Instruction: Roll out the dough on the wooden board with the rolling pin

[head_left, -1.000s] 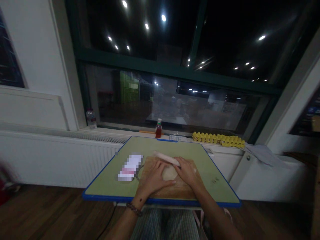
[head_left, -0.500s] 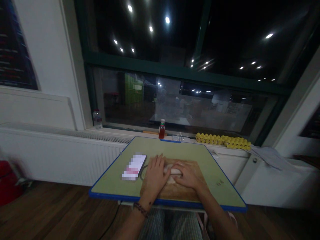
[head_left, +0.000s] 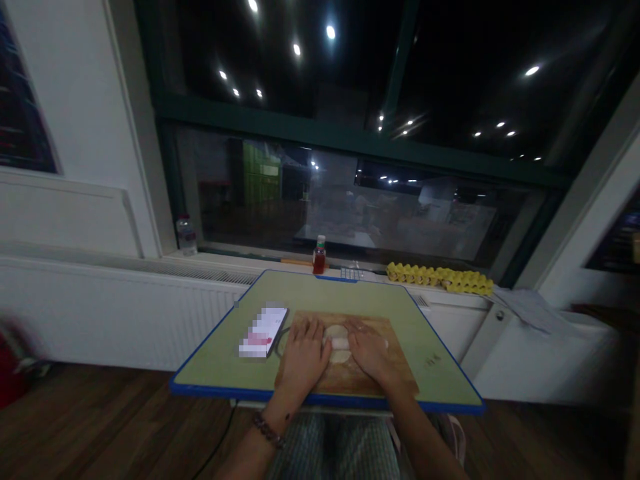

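Note:
A pale rolling pin [head_left: 340, 343] lies crosswise over a flat round of dough [head_left: 339, 331] on a wooden board [head_left: 350, 382]. My left hand [head_left: 305, 350] rests palm down over the pin's left part, fingers stretched forward and thumb pointing inward. Over the right part lies my right hand [head_left: 369, 348], also open and flat, with a pale end of the pin visible past it. The dough shows in front of and behind the pin between my hands. Both palms hide where they touch the pin.
The board sits on a small green table [head_left: 220, 360] with a blue edge. A phone [head_left: 265, 331] lies left of the board. On the windowsill stand a red-brown sauce bottle [head_left: 319, 257], a water bottle [head_left: 187, 237] and yellow egg trays [head_left: 440, 277].
My hands have come nearer to me and spread slightly apart, rolling the pin back over the dough. More of the dough round shows. The whole view has shifted slightly.

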A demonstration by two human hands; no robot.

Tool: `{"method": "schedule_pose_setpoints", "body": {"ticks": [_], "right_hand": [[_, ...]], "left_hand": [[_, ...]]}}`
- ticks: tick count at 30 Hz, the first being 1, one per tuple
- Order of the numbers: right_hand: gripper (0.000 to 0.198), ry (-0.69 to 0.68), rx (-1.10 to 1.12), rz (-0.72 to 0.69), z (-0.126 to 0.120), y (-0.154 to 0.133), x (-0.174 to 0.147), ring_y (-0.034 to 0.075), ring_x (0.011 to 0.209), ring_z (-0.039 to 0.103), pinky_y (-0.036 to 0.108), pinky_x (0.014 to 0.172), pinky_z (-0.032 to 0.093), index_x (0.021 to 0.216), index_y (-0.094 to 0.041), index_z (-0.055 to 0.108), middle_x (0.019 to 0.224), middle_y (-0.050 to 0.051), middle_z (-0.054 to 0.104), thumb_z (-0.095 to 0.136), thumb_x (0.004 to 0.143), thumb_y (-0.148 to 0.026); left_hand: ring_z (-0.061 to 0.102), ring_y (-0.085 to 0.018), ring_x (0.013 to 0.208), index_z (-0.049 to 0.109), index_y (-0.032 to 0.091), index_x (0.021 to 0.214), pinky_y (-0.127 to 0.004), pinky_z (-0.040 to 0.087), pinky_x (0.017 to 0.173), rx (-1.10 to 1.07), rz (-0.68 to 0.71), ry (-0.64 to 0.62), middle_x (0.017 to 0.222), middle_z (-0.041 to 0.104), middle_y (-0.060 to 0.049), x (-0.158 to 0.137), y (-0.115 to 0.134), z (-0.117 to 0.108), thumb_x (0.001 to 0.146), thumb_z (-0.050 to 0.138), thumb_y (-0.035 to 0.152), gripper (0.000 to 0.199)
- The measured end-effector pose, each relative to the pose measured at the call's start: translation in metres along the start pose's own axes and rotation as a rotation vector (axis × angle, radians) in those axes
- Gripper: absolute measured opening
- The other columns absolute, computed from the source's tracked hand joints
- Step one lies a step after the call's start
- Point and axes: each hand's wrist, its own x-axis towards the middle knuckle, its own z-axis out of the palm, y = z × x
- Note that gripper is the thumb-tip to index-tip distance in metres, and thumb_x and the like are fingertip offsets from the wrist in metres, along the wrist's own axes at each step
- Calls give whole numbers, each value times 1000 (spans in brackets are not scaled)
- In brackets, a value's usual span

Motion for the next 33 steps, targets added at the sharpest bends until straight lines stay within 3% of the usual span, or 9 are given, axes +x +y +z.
{"method": "schedule_pose_setpoints", "body": {"ticks": [4, 9, 13, 19, 24, 27, 33], "right_hand": [[45, 38, 2, -8, -7, -6, -21, 19, 128, 51, 37, 110, 37, 130, -11, 59, 134, 13, 59, 33, 94, -18], [48, 174, -74, -96, 5, -3, -48, 21, 137, 40, 42, 112, 34, 142, -14, 46, 146, 9, 46, 30, 97, -18], [47, 172, -62, -119, 9, 1, -50, 21, 136, 42, 43, 111, 36, 141, -15, 47, 145, 10, 48, 31, 97, -21], [47, 49, -36, -34, 2, 1, -34, 21, 129, 50, 41, 108, 41, 138, -16, 52, 139, 8, 54, 27, 99, -24], [47, 231, -117, -45, 15, -6, -52, 24, 133, 45, 45, 109, 38, 142, -16, 47, 145, 10, 48, 31, 98, -24], [47, 301, -147, -33, 22, -10, -66, 22, 130, 49, 43, 107, 40, 143, -18, 44, 142, 9, 52, 32, 98, -24], [45, 292, -132, -47, 18, -9, -59, 20, 125, 53, 39, 105, 43, 138, -18, 51, 134, 8, 59, 30, 99, -25]], "left_hand": [[46, -31, 132, 59, 18, 129, -55, 25, 114, 25, 20, -10, 138, 57, -13, -16, 5, -6, 91, 40, 31, 44], [43, -30, 135, 54, 18, 135, -53, 22, 116, -14, 98, -11, 143, 52, -10, -37, 3, -8, 92, 42, 34, 47], [41, -29, 137, 52, 18, 136, -53, 23, 117, -33, 120, -16, 144, 51, -10, -38, -2, -6, 92, 43, 36, 49], [47, -29, 131, 56, 19, 131, -53, 28, 114, -55, 128, -48, 139, 57, -10, -23, -8, -6, 91, 46, 35, 45], [47, -28, 132, 54, 20, 134, -52, 30, 113, -35, 184, -17, 141, 55, -8, -37, -11, -3, 93, 45, 39, 46], [47, -27, 132, 50, 21, 137, -51, 31, 113, -2, 226, 51, 142, 54, -7, -53, -11, 0, 93, 45, 40, 48], [48, -27, 131, 48, 18, 139, -50, 33, 112, 57, 247, 65, 142, 54, -8, -52, -12, 0, 93, 45, 41, 51]]}}
